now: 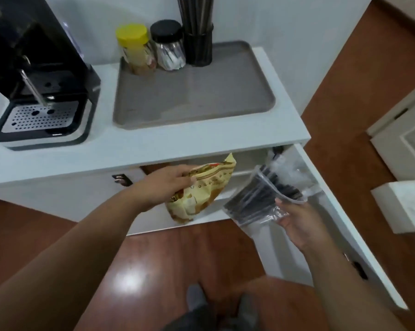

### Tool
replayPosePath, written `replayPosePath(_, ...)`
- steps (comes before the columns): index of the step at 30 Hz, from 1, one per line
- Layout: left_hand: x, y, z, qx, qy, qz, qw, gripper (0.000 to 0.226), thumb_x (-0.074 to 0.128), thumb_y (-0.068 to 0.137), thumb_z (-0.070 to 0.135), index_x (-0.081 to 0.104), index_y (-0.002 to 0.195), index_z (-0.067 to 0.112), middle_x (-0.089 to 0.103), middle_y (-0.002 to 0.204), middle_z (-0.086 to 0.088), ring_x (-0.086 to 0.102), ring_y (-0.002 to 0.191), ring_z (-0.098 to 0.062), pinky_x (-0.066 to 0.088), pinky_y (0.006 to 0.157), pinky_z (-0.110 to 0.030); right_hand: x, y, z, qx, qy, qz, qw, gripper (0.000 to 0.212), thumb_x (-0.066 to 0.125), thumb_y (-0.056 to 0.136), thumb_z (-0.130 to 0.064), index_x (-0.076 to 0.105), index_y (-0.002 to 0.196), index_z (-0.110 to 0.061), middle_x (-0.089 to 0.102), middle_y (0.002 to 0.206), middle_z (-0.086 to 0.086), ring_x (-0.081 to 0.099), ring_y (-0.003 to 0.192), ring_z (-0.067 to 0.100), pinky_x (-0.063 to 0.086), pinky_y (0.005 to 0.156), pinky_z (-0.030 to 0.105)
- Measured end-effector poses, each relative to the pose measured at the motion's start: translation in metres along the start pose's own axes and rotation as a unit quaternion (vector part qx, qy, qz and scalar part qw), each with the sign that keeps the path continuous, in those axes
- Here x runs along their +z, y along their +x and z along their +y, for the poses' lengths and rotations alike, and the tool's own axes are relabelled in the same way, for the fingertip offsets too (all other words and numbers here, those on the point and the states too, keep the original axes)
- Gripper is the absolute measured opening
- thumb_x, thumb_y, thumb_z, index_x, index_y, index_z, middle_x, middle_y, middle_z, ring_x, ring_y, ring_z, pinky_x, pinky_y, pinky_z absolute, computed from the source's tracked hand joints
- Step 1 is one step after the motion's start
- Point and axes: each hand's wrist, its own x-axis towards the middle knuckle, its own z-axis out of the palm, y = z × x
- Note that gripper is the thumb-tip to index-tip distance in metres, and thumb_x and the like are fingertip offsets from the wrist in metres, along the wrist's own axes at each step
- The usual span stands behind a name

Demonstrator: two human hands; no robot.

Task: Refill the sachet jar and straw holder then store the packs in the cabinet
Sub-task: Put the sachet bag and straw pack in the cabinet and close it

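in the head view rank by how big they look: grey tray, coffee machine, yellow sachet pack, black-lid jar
1. grey tray
2. coffee machine, close to the tray and partly cut off
3. yellow sachet pack, nearer the camera
4. black-lid jar

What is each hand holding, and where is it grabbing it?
The left hand grips the yellow sachet pack along its upper side. The right hand holds the clear straw pack by its lower edge.

Head view, steeply downward.
One wide lens looks over the counter [154, 149]; tray [192, 101] at 12 o'clock, floor [154, 259] at 6.
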Motion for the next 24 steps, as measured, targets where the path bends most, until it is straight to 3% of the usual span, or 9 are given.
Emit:
replayPosePath(3,0.031,0.020,-0.023,-0.055,-0.015,0.022,0.998,0.023,0.050,0.098,0.021,0.065,0.115,0.028,0.070,0.107,0.000,0.066,0.102,-0.022,0.049,0.092,-0.039,-0.002,0.012,0.024,-0.041,-0.012,0.038,0.998,0.038,0.055,0.088,0.005,0.055,0.124,-0.007,0.067,0.105,0.006,0.067,0.093,0.019,0.055,0.067,0.033)
replayPosePath(7,0.069,0.048,-0.050,-0.127,-0.154,0.134,0.971,0.023,0.048,0.096,0.011,0.066,0.088,0.022,0.071,0.091,-0.009,0.067,0.091,-0.030,0.051,0.087,-0.039,-0.005,0.036,0.048,-0.043,0.084,0.049,0.994,0.044,0.050,0.092,0.003,0.047,0.135,-0.006,0.061,0.123,0.011,0.058,0.114,0.027,0.054,0.080,0.040)
replayPosePath(10,0.085,0.070,-0.064,-0.143,-0.258,0.222,0.929,0.020,0.047,0.095,0.010,0.065,0.102,0.010,0.070,0.097,-0.012,0.067,0.095,-0.031,0.051,0.092,-0.042,-0.001,0.056,0.060,-0.030,0.150,0.062,0.986,0.041,0.051,0.093,0.000,0.048,0.134,-0.003,0.057,0.126,0.013,0.052,0.124,0.030,0.048,0.095,0.047)
replayPosePath(13,0.091,0.091,-0.071,-0.137,-0.333,0.285,0.888,0.029,0.045,0.091,0.013,0.059,0.116,0.013,0.068,0.110,-0.013,0.065,0.103,-0.032,0.051,0.096,-0.048,0.013,0.074,0.067,-0.023,0.196,0.087,0.976,0.028,0.054,0.092,0.001,0.055,0.119,-0.007,0.057,0.123,0.011,0.049,0.129,0.029,0.039,0.105,0.052)
replayPosePath(15,0.094,0.108,-0.077,-0.125,-0.359,0.313,0.871,0.035,0.045,0.089,0.015,0.056,0.122,0.013,0.066,0.111,-0.011,0.063,0.106,-0.032,0.051,0.096,-0.050,0.020,0.089,0.071,-0.024,0.215,0.108,0.970,0.030,0.054,0.092,0.002,0.053,0.121,-0.005,0.055,0.130,0.013,0.048,0.129,0.026,0.037,0.106,0.052)
replayPosePath(18,0.094,0.124,-0.082,-0.116,-0.413,0.351,0.832,0.037,0.039,0.097,0.010,0.050,0.132,0.010,0.063,0.114,-0.011,0.060,0.111,-0.032,0.052,0.096,-0.045,0.031,0.109,0.072,-0.014,0.251,0.126,0.960,0.032,0.051,0.093,0.003,0.049,0.124,-0.005,0.058,0.117,0.004,0.050,0.120,0.018,0.038,0.101,0.045)
replayPosePath(21,0.091,0.140,-0.092,-0.128,-0.487,0.374,0.779,0.043,0.032,0.101,0.008,0.042,0.142,0.012,0.057,0.128,-0.012,0.058,0.114,-0.031,0.050,0.100,-0.046,0.044,0.127,0.070,0.018,0.299,0.139,0.944,0.028,0.045,0.095,0.003,0.052,0.119,-0.008,0.058,0.098,0.002,0.058,0.090,0.015,0.047,0.074,0.026)
replayPosePath(22,0.090,0.144,-0.093,-0.137,-0.488,0.382,0.772,0.044,0.031,0.101,0.007,0.040,0.144,0.012,0.055,0.131,-0.012,0.057,0.117,-0.030,0.048,0.102,-0.046,0.048,0.132,0.069,0.025,0.309,0.143,0.940,0.028,0.044,0.095,0.003,0.053,0.120,-0.008,0.059,0.099,0.003,0.058,0.085,0.013,0.048,0.072,0.025)
replayPosePath(24,0.086,0.155,-0.097,-0.154,-0.467,0.388,0.780,0.044,0.031,0.101,0.005,0.040,0.144,0.008,0.053,0.134,-0.011,0.054,0.122,-0.031,0.048,0.103,-0.041,0.053,0.146,0.070,0.032,0.338,0.145,0.930,0.025,0.042,0.097,0.003,0.054,0.116,-0.005,0.060,0.102,0.004,0.058,0.086,0.012,0.050,0.089,0.034)
